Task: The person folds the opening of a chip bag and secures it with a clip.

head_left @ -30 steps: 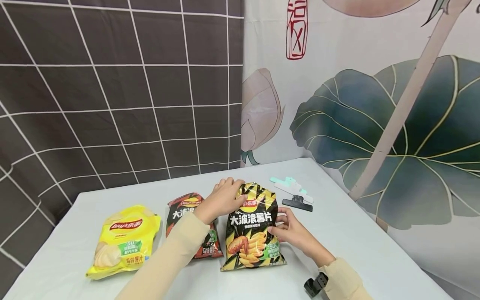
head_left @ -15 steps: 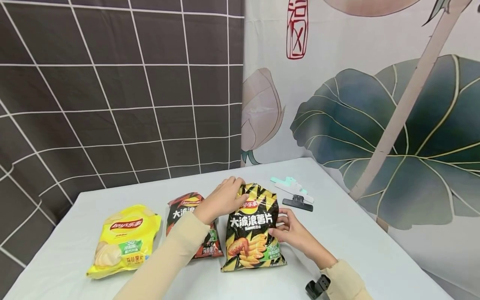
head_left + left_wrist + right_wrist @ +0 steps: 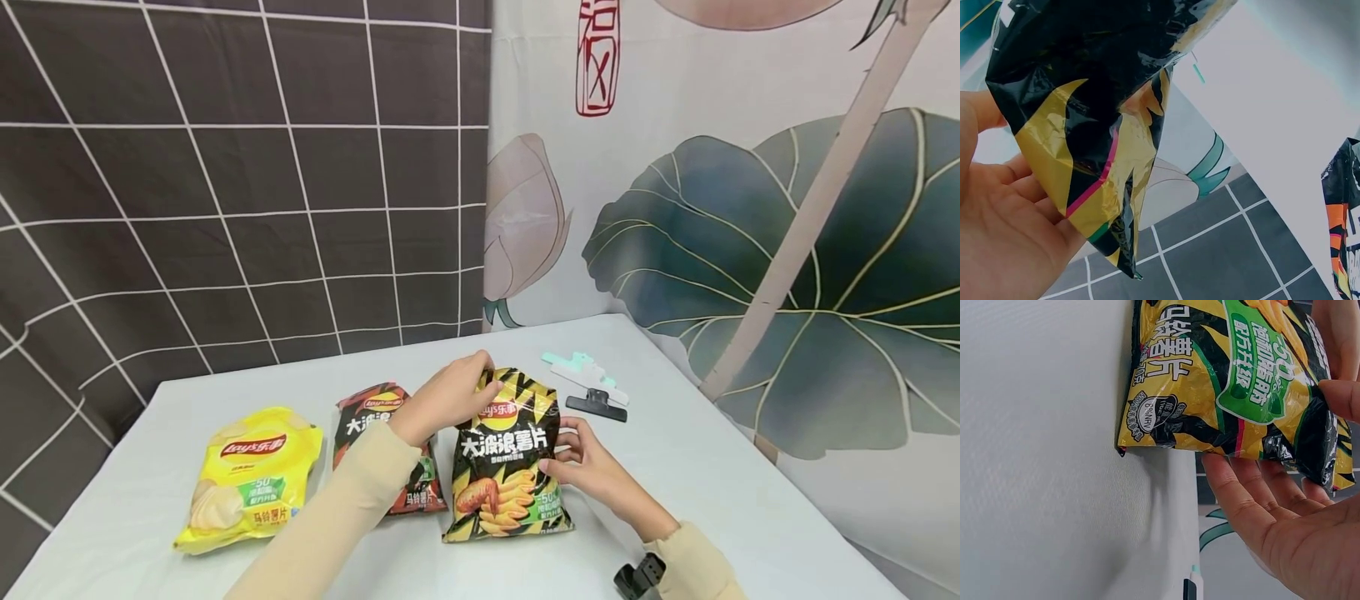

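Close in, the black bag point(image 3: 506, 458) stands between the hands, its lower edge seemingly on the table point(image 3: 750, 542). The right hand point(image 3: 588, 467) holds its right edge, thumb in front; the left hand point(image 3: 453, 392) grips its top left corner. It looks light, puffed and soft, with slick film that could slide in a loose hold and probably brittle crisps that a hard squeeze would break; the top corner and side edges seem the best grips. The yellow bag point(image 3: 251, 479) lies well left of both hands; the red bag point(image 3: 423, 487) sits partly hidden behind the left sleeve point(image 3: 367, 479). Beyond the right hand lie a black clip point(image 3: 597, 405) and, farther off, a pale clip point(image 3: 587, 377).
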The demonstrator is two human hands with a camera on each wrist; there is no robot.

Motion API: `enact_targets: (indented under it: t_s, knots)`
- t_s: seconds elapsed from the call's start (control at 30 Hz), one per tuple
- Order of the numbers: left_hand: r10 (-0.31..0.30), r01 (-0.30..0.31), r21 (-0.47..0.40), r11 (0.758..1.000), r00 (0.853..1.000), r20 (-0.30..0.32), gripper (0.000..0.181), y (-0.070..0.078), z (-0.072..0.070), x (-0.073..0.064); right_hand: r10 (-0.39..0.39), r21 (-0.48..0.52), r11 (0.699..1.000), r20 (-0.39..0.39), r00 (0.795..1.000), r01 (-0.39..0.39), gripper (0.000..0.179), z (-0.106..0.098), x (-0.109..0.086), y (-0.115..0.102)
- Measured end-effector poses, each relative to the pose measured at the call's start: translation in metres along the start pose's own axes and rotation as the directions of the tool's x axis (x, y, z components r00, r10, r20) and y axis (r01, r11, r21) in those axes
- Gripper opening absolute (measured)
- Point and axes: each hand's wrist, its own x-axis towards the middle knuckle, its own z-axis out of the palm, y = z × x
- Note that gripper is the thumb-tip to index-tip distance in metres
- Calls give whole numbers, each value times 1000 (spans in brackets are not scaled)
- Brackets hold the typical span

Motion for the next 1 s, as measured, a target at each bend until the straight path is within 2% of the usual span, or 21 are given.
enact_targets:
  t_s: [0.23,0.43,0.77,1.0]
  knots:
    - [18,-18,11,1000,1000,-3,30,3,-2,-1,-34,-4,999,16,999,34,69,-2,-3,-2]
    - [39,-37,50,998,999,-37,30,5,0,-2,-53,-14,998,21,998,53,69,-1,-5,-4]
    - [69,-64,72,995,995,-70,27,5,1,-1,-33,-22,999,-82,996,31,58,2,-3,-7]
    - [99,-92,70,993,991,-92,28,5,1,-1,-81,27,996,-129,988,85,56,-2,1,-12]
